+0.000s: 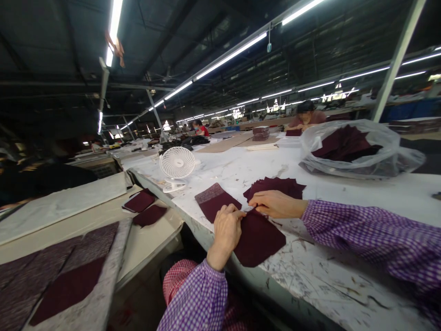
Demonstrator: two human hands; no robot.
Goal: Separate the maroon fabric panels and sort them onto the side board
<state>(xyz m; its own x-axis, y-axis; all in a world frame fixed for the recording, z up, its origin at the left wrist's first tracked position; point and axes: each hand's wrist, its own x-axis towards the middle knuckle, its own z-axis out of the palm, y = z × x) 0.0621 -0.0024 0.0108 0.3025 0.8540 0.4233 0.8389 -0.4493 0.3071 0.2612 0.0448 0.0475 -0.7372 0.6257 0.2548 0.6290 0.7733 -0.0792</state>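
Head view: a maroon fabric piece is laid flat at the near edge of the white, paint-scuffed counter, and it is gripped at its upper edge by both hands. The left hand is curled over that edge with its fingers drawn together on the cloth. The right hand is brought in from the other side, thumb and forefinger pinched shut at the same spot. A small pale thing is seen between the two grips, but what it is cannot be told.

The step in hand is judged to be fine work on the edge of this single piece, with the cloth held taut between the two pinches. Any further handling calls for the piece being kept flat and the edge being kept from slipping, since the cloth is thin and limp.

Just beyond the hands a second piece with a lighter textured band is laid, and beside it a fanned stack of maroon pieces. Further back more of the same cloth is held in a clear plastic bag. A small white desk fan is stood at the left of the counter.

No brand, label or writing can be read; a mark on the hub of the fan is too small to make out.
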